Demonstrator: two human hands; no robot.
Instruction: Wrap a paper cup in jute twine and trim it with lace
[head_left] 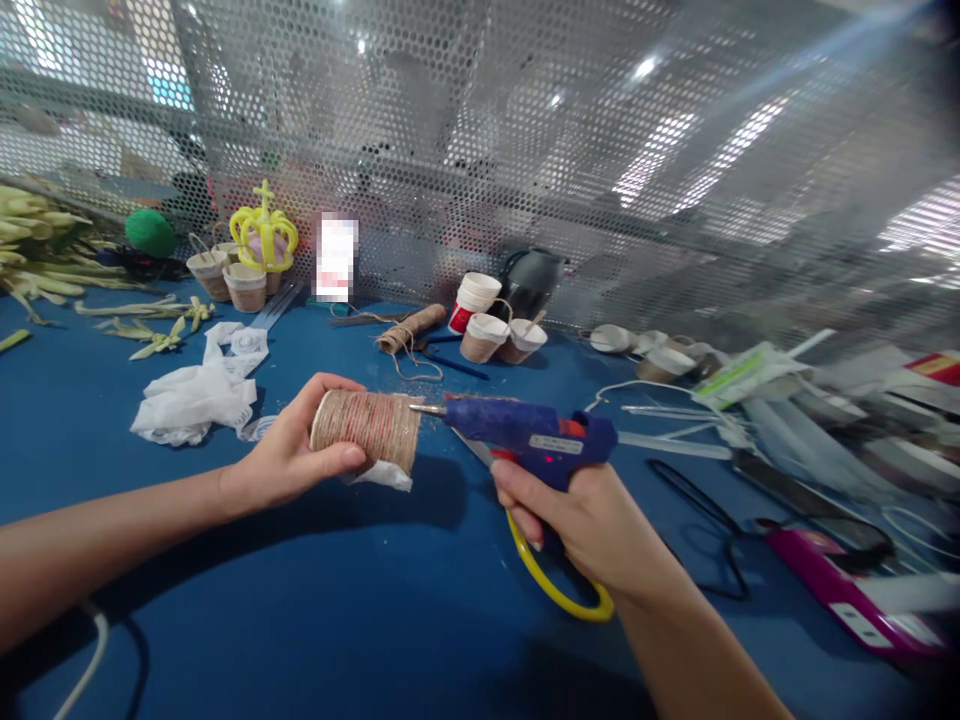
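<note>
while the left hand [289, 450] held up a small cup wound in brown twine with reddish streaks [371, 425], the right hand [581, 510] pointed a dark blue hot-glue gun with a metal nozzle [517, 430] at it from the other side. the left grip was clamped round the cup, thumb in front, fingers behind; the right grip was closed about the gun's handle. the cup lay on its side in the air above the blue bench [315, 620], and the nozzle's tip met its right-hand edge in my view, though i could not tell whether they touched. a scrap of white material [386, 475] showed under the cup.

below the right hand, a pair of scissors with a yellow handle [559, 590] was partly hidden. to the left, crumpled white lacy fabric [195, 400] was heaped on the bench, and farther back were a roll of brown twine [412, 328] and a white paper cup banded with twine [484, 337]. a bright yellow openwork crown [262, 235] stood near a round green ball [150, 232], before a grey perforated metal screen [420, 130]. a magenta power strip [847, 595] lay at the far right.
</note>
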